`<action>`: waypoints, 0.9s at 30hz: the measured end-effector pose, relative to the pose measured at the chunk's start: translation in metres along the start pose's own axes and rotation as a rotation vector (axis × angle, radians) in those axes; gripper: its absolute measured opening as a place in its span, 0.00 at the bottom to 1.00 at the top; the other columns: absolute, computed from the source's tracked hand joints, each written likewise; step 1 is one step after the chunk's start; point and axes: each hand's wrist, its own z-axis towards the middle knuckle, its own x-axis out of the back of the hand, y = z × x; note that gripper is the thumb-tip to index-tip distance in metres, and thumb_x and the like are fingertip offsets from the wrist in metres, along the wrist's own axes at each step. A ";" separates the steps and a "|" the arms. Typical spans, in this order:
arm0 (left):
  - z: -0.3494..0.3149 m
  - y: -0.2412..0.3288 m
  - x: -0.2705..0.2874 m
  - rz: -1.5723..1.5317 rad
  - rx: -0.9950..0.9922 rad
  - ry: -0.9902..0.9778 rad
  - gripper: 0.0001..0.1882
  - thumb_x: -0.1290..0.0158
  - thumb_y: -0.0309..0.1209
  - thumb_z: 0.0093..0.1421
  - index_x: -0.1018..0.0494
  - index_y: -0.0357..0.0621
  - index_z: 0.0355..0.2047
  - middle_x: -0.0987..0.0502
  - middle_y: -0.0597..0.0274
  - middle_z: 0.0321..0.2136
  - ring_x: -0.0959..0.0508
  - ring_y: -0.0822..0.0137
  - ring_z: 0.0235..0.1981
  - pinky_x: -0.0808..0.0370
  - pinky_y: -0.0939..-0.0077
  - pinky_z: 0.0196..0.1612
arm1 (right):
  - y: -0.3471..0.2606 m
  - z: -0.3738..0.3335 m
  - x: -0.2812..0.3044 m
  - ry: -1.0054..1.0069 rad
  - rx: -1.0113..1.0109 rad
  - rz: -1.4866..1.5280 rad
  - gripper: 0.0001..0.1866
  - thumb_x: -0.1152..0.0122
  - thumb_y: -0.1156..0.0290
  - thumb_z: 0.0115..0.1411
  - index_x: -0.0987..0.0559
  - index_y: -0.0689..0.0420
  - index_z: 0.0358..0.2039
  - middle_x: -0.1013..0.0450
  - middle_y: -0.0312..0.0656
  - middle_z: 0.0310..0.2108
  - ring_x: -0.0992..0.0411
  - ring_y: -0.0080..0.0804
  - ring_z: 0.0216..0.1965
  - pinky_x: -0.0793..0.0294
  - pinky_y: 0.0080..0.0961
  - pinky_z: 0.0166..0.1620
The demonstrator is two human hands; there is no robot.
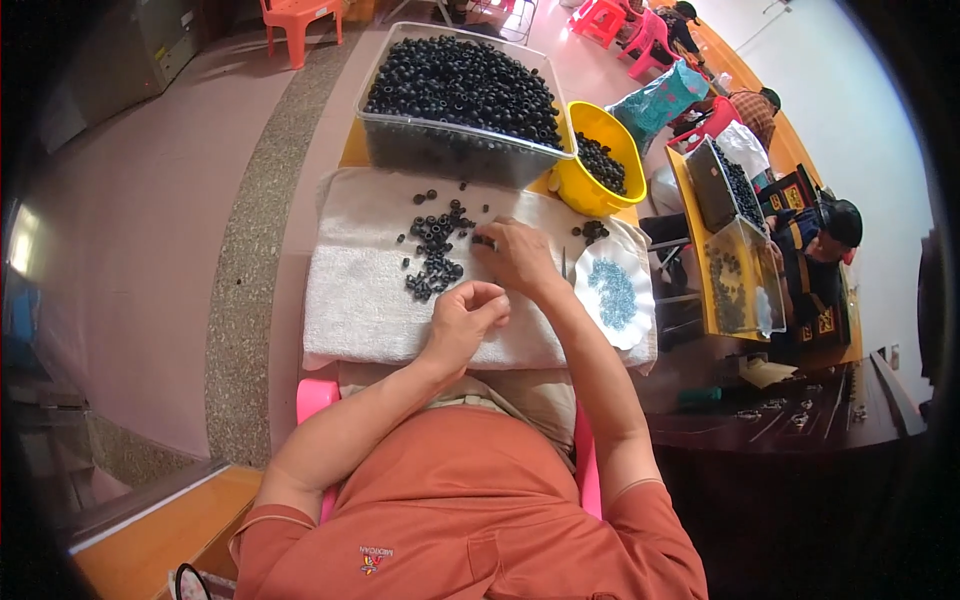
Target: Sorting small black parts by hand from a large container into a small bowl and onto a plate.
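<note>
My left hand (466, 325) is closed in a pinch above the white towel (360, 310); what it holds, if anything, is too small to make out. Just beyond it and to the right, my right hand (517, 258) has its fingertips closed on a small black piece (483, 241). Left of both hands lies a loose heap of small black ring-like pieces (436, 238). On the towel's right side a white scalloped plate (640, 318) carries tiny clear-blue bits (611, 294). A thin metal tool (564, 263) lies between my right wrist and the plate.
Behind the towel stands a clear plastic tub (450, 150) full of black pieces. A yellow basket (575, 188) with more of them is beside it. At right, another person (815, 235) sits by a bench with two bins. An orange stool (295, 38) stands at far left.
</note>
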 end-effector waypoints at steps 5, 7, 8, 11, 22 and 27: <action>0.000 0.000 0.001 -0.031 0.016 -0.007 0.07 0.42 0.28 0.61 0.26 0.38 0.38 0.22 0.63 0.31 0.22 0.74 0.31 0.23 0.80 0.37 | 0.005 -0.010 -0.005 0.146 0.102 0.026 0.11 0.36 0.65 0.53 0.18 0.54 0.37 0.24 0.43 0.37 0.26 0.45 0.40 0.26 0.36 0.43; 0.001 0.002 0.001 -0.055 0.014 0.002 0.10 0.43 0.28 0.62 0.28 0.39 0.42 0.23 0.64 0.34 0.22 0.75 0.32 0.23 0.80 0.36 | 0.004 -0.018 0.000 0.286 0.154 0.140 0.10 0.33 0.68 0.51 0.19 0.55 0.35 0.24 0.42 0.36 0.27 0.43 0.39 0.26 0.36 0.43; 0.000 0.003 0.000 -0.056 0.016 0.002 0.10 0.43 0.28 0.62 0.28 0.39 0.42 0.23 0.64 0.34 0.22 0.75 0.32 0.23 0.80 0.36 | 0.003 -0.023 0.002 0.284 0.153 0.140 0.10 0.33 0.68 0.51 0.19 0.55 0.35 0.24 0.42 0.36 0.27 0.43 0.39 0.26 0.36 0.43; -0.001 0.006 -0.005 -0.125 -0.028 0.079 0.15 0.45 0.29 0.64 0.33 0.41 0.49 0.24 0.66 0.36 0.23 0.76 0.35 0.25 0.81 0.37 | 0.004 -0.044 0.005 0.357 0.277 0.341 0.15 0.31 0.80 0.46 0.22 0.60 0.36 0.23 0.46 0.35 0.24 0.43 0.36 0.26 0.32 0.40; 0.002 -0.002 0.001 -0.073 -0.043 -0.005 0.08 0.46 0.23 0.62 0.27 0.36 0.41 0.22 0.60 0.37 0.22 0.73 0.38 0.24 0.79 0.45 | -0.011 -0.087 0.017 0.201 0.176 0.530 0.15 0.35 0.82 0.50 0.20 0.59 0.41 0.24 0.46 0.36 0.24 0.39 0.36 0.24 0.29 0.38; 0.001 0.003 0.000 -0.150 0.027 0.003 0.10 0.44 0.25 0.60 0.27 0.36 0.41 0.21 0.61 0.34 0.22 0.73 0.35 0.25 0.81 0.41 | -0.003 -0.089 0.008 0.232 0.240 0.601 0.16 0.33 0.82 0.51 0.23 0.61 0.42 0.25 0.44 0.36 0.24 0.33 0.37 0.24 0.24 0.38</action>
